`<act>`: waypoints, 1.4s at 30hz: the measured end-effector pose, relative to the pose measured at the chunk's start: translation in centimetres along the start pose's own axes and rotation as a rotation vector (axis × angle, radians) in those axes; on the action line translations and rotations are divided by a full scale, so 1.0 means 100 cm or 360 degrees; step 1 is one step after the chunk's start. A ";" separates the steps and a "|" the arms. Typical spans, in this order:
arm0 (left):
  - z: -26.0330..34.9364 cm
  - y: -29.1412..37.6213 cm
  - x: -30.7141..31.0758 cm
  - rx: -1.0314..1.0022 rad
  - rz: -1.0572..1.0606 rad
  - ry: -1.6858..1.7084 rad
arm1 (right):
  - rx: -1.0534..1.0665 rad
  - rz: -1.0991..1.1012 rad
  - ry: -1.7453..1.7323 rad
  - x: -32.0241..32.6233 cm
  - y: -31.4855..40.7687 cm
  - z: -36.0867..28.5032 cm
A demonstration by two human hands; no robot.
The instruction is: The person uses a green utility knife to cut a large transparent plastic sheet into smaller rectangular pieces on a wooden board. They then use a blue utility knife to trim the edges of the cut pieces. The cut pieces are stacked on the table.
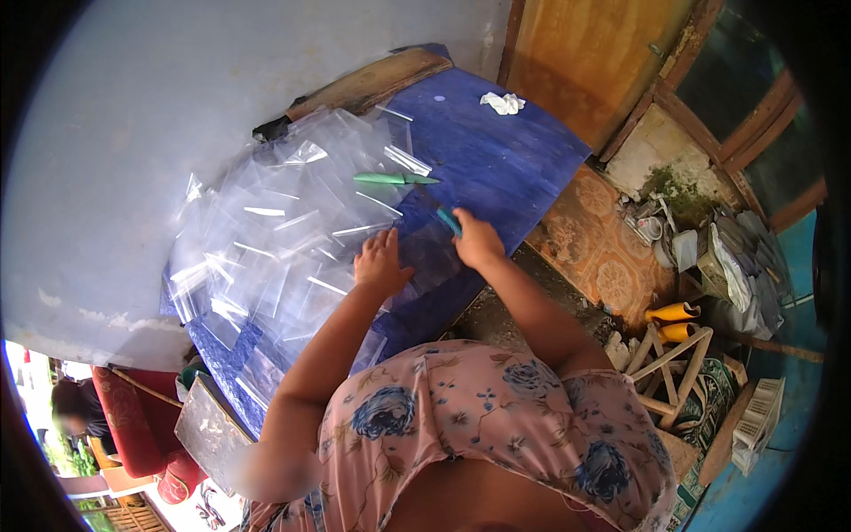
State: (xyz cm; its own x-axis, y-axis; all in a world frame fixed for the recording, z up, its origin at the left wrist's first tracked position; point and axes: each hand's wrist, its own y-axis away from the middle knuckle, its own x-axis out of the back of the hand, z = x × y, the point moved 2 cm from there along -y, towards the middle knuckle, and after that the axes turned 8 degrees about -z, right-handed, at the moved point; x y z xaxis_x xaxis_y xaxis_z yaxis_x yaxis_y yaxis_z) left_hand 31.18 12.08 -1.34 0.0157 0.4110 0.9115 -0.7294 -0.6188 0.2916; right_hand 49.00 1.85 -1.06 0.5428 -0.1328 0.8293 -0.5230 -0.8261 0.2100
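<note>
My right hand (480,241) is closed around a teal, ridged handle-like tool (450,221), most of which its fingers hide. My left hand (382,264) lies with fingers spread at the right edge of a wide heap of clear plastic bags (286,193); whether it pinches a sheet is unclear. More clear plastic (432,256) lies flat between and below the hands. Beyond them, a green-handled knife (397,179) rests at the heap's edge, blade to the right. All of this is on a blue covering (495,156).
Crumpled white paper or plastic (503,104) lies at the far side. A wooden board (372,80) borders the wall. On the right are a wooden door (578,60), yellow boots (673,312) and a wooden frame (668,372). A person (76,405) is at the far left.
</note>
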 end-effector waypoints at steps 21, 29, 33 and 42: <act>0.008 -0.014 0.017 -0.0202 0.0191 0.1219 | 0.0115 0.0298 -0.1107 -0.027 0.045 -0.017; -0.007 -0.025 0.019 -0.0359 -0.0309 0.1717 | 0.0034 0.0064 -0.1984 -0.037 0.048 0.003; -0.009 -0.029 0.017 -0.0346 -0.0413 0.1799 | -0.0004 -0.0016 -0.2136 -0.036 0.054 0.005; -0.011 -0.020 0.038 -0.0400 -0.0851 0.2350 | 0.0413 0.0112 -0.1450 -0.033 0.067 0.016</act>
State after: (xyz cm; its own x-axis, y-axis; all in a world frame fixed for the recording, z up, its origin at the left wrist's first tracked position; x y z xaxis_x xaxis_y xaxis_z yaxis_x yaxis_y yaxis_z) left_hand 31.93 15.57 1.21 -0.2433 0.8881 -0.3900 -0.9495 -0.1361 0.2826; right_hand 44.78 -4.10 -3.18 0.8767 -0.4726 0.0899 -0.4712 -0.8812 -0.0377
